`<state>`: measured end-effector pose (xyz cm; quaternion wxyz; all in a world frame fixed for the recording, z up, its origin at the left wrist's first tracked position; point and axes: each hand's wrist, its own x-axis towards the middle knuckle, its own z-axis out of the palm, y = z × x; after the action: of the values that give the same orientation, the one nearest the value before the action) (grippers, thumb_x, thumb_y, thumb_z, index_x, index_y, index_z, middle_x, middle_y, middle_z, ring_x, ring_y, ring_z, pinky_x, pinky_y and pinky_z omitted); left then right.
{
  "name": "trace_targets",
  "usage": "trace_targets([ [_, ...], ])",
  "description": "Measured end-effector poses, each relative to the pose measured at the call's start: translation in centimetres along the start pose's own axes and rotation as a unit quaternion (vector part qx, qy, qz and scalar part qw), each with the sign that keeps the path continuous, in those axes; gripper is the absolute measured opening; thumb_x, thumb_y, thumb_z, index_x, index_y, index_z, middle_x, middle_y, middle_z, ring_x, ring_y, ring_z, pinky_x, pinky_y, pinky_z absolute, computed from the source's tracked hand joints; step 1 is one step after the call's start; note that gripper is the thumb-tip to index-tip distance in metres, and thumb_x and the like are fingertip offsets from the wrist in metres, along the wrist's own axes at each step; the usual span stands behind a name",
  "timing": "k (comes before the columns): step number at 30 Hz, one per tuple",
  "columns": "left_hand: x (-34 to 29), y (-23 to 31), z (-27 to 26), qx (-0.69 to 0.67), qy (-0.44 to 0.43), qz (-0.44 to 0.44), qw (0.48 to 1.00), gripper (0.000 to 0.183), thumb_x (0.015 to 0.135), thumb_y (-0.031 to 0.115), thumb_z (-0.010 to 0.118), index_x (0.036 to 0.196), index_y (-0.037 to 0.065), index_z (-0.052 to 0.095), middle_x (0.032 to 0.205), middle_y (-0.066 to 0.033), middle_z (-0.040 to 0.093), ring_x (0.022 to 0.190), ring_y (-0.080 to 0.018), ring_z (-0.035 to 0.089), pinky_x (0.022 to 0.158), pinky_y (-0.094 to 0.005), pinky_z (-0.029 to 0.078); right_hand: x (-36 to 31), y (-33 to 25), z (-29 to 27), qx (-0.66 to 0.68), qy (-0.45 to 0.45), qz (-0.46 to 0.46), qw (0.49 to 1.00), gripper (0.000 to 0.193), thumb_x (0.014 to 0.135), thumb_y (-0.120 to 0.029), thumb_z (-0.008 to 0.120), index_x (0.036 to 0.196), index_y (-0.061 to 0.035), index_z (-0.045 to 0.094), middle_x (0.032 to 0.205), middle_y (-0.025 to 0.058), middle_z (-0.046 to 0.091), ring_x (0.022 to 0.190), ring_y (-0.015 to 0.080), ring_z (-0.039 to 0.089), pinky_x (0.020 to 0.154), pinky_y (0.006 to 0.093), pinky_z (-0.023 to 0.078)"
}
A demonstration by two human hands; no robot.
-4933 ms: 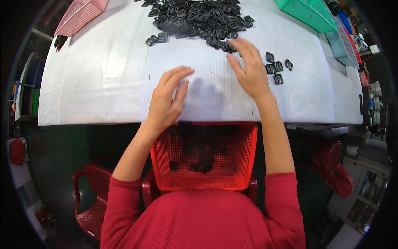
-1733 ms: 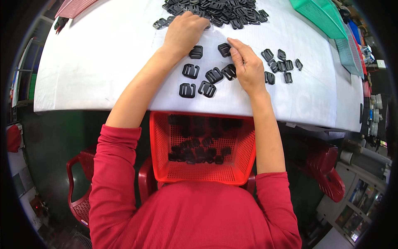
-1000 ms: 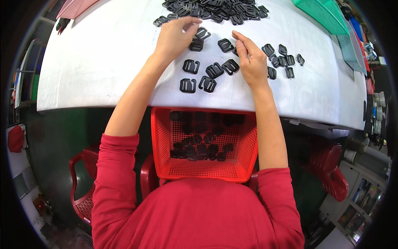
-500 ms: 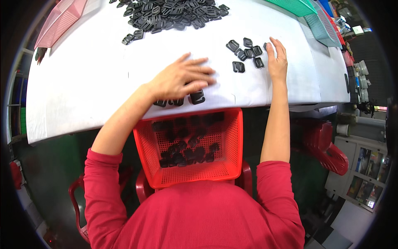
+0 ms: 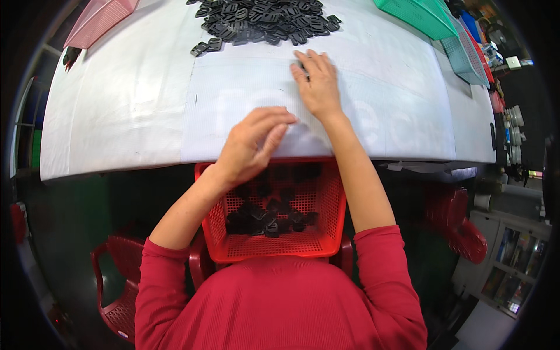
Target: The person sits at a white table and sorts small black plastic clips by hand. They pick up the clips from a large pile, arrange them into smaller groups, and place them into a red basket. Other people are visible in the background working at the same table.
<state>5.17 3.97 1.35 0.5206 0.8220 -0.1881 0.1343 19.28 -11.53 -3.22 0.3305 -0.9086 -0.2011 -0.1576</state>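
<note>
Over the table's front edge, my left hand (image 5: 252, 143) has its fingers stretched together and its thumb apart, with no object visible in it. My right hand (image 5: 318, 84) is palm down at the middle of the table, fingers partly spread, just short of a pile of flat black plastic strap buckles (image 5: 262, 20). A small dark patch shows between its thumb and fingers; I cannot make out what it is. Below my left hand, a red perforated plastic basket (image 5: 280, 249) is between me and the table, with black buckles (image 5: 271, 219) inside.
The table (image 5: 128, 116) has a white cover. Two buckles (image 5: 206, 46) lie at the pile's near left. A pink basket (image 5: 100, 23) stands far left; green (image 5: 417, 14) and pale blue (image 5: 466, 55) baskets stand far right. Dark red plastic chairs (image 5: 119, 291) are below.
The loose buckles at the right and by the front edge are gone from the tabletop. My right hand has moved left toward the middle; my left hand has come down nearer the basket.
</note>
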Motion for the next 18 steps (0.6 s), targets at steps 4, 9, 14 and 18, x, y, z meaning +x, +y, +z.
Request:
trace_targets([
  [4,-0.2,-1.1,-2.5,0.064,0.091,-0.034,0.993,0.018,0.093,0.006,0.058,0.107,0.003,0.069,0.106,-0.0149,0.067,0.100,-0.0287,0.064,0.086,-0.0349,0.051,0.9,-3.1,-1.3,0.237,0.001,0.001,0.971,0.034,0.096,-0.028,0.057,0.124,-0.0090,0.062,0.130,0.0155,0.057,0.123,0.0330,0.051,0.105,0.0379,0.038],
  [9,-1.0,-2.6,-5.1,0.131,0.145,-0.089,0.977,0.020,0.091,0.002,0.060,0.110,0.002,0.068,0.107,-0.0125,0.068,0.098,-0.0227,0.064,0.086,-0.0317,0.049,0.3,-2.9,-5.4,0.177,0.031,0.017,0.984,0.019,0.089,-0.016,0.064,0.103,-0.0067,0.071,0.110,0.0123,0.066,0.104,0.0272,0.061,0.089,0.0341,0.047],
  [14,1.1,-3.3,-3.3,0.217,0.091,0.016,0.972,0.026,0.085,0.007,0.067,0.110,0.006,0.069,0.104,-0.0082,0.068,0.095,-0.0253,0.062,0.082,-0.0340,0.050,-4.2,-3.3,-5.2,0.054,-0.034,-0.092,0.994,0.016,0.081,-0.018,0.071,0.095,-0.0099,0.072,0.097,0.0053,0.067,0.094,0.0246,0.060,0.081,0.0362,0.046],
  [18,2.0,-3.5,-0.7,0.345,0.011,0.078,0.935,0.032,0.079,0.020,0.073,0.109,0.012,0.070,0.105,-0.0015,0.068,0.096,-0.0227,0.059,0.084,-0.0350,0.048,-5.7,-3.1,-5.8,-0.031,-0.013,-0.099,0.994,0.016,0.078,-0.021,0.074,0.091,-0.0113,0.073,0.092,0.0021,0.066,0.094,0.0218,0.059,0.081,0.0361,0.043],
])
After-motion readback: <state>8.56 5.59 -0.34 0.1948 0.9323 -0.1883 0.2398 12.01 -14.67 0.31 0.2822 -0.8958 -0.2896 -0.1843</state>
